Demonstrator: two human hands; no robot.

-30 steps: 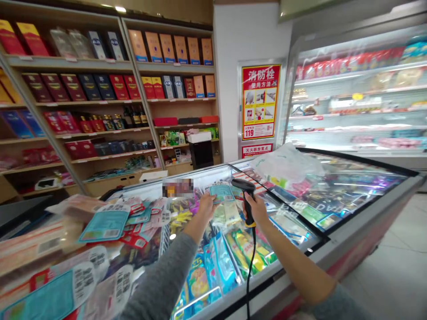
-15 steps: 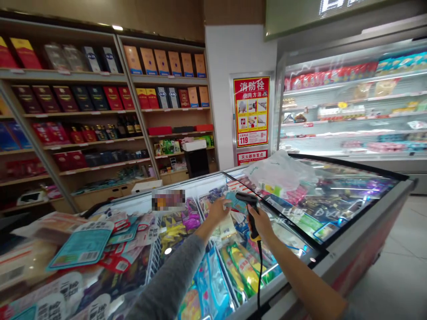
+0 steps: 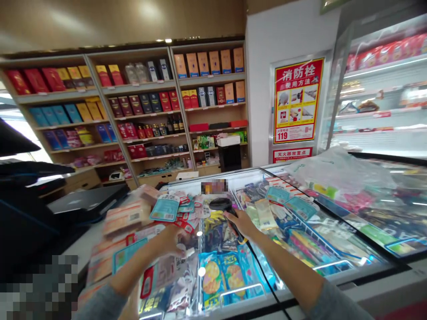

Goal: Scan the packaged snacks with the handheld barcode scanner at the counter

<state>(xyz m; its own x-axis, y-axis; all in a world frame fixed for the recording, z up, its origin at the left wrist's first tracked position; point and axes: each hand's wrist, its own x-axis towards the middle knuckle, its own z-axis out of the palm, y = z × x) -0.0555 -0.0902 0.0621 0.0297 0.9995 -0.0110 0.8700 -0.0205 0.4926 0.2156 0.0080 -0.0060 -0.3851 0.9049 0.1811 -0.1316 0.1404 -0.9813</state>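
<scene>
Chest freezer [image 3: 393,289]: spans lower R view; stocked w/ bagged goods.
Packet pile [image 3: 165,207]: heaped at freezer's L side, teal & red labels, overlapping.
L hand [image 3: 169,240]: over pile, blurred; fingers part-curled, can't tell if gripping a pkt.
R hand [image 3: 243,223]: wrapped round handle of scanner [image 3: 222,205], firm.
Scanner posn: above freezer contents, just R of pile.
Cord [image 3: 267,281]: hangs from handle base, runs to bottom edge.
</scene>
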